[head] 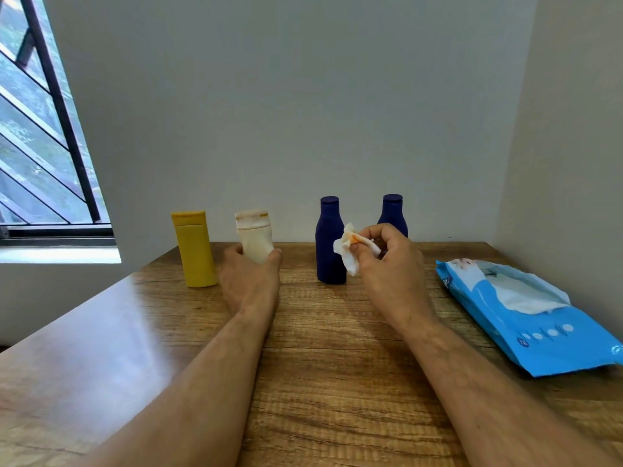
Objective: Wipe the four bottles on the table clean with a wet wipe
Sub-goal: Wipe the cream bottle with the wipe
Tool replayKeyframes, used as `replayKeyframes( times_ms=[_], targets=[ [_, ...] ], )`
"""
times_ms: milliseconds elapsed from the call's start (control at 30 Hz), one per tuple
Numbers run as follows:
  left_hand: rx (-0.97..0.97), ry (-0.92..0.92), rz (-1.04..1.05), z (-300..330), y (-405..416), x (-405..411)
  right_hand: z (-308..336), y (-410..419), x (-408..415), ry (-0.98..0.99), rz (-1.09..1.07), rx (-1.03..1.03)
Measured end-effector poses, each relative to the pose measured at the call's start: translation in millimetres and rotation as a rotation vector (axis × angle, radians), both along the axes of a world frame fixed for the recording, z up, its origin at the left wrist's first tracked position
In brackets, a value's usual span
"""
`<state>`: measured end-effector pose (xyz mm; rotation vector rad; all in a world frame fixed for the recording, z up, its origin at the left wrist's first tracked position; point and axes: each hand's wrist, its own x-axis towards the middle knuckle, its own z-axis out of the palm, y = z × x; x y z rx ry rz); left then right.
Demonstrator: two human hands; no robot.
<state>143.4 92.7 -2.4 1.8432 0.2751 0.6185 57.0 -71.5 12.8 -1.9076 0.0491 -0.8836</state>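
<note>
My left hand (pixel 251 281) grips the still-smeared cream bottle (pixel 254 235) on the tabletop (pixel 320 348), my right hand (pixel 387 261) pinches the orange-stained wipe (pixel 349 252) — yellow bottle (pixel 195 249) and two blue bottles (pixel 330 241) look clean, I judge.

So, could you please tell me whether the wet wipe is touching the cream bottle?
Apart. The head view shows the wet wipe pinched in the right hand, with bare wall between it and the cream bottle.

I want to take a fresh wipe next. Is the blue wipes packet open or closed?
Open. On the blue wipes packet the top flap is lifted, and a white wipe lies exposed in the opening.
</note>
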Motion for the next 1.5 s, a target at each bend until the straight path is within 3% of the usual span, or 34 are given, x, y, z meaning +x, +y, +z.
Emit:
replayKeyframes(
  times_ms=[133,267,533,767,967,1133,1267,1500],
  targets=[
    [-0.247,-0.152,-0.380,18.8,-12.7,-39.4,3.1,2.1,-1.4,-0.027,-0.007,0.017],
    [-0.386,-0.154,-0.684,22.5,-28.4,-57.3,4.9,2.8,-5.6,-0.047,-0.009,0.037],
    [-0.421,-0.058,-0.748,17.4,-27.8,-54.0,7.9,0.3,-10.3,-0.087,0.025,0.089],
    [-0.720,0.166,-1.036,18.5,-30.0,-62.4,5.6,6.3,-13.6,0.005,0.229,0.111],
    [-0.987,0.094,-0.982,20.7,-26.8,-51.7,5.4,5.0,-13.2,0.055,0.268,-0.061],
    [-0.804,0.128,-0.961,19.4,-25.5,-49.8,-0.1,9.0,-14.4,0.053,0.191,-0.231],
    [-0.650,0.219,-1.058,15.9,-27.5,-53.8,2.4,3.9,-13.7,-0.064,0.114,-0.122],
    [-0.672,0.212,-1.072,13.5,-29.5,-52.2,5.6,1.8,-16.6,-0.161,0.109,-0.100]
  ],
)
